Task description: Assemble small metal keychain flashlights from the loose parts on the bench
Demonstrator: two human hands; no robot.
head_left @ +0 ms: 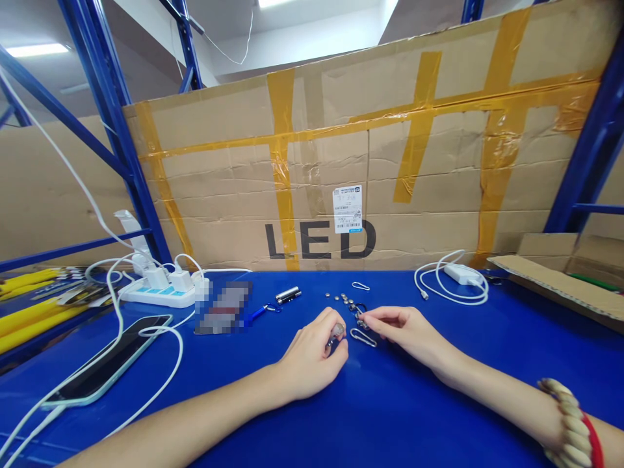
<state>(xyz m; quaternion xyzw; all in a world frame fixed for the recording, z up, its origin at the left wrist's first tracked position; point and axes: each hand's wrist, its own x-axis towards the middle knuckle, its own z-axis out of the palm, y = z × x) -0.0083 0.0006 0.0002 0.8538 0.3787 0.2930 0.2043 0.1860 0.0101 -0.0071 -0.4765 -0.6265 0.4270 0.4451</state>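
Note:
My left hand (314, 356) curls its fingers round a small silvery piece with a rounded, clear-looking end (337, 330); the rest of that piece is hidden by the palm. To the right, the thumb and fingers of my right hand (407, 330) are pinched together at a small cluster of metal parts (361, 321). Whatever lies between those fingertips is too small to make out. A silver carabiner clip (363, 338) rests on the blue tabletop (390, 416) between the hands. Just beyond them are several small round button cells (346, 300).
Farther back lie another carabiner clip (361, 286), silver and black cylinders (288, 295) and a blue pocket torch (258, 314). A phone (112, 357), white cables and a power strip (166, 296) occupy the left. A charger (462, 274) and a cardboard box (560, 286) stand right.

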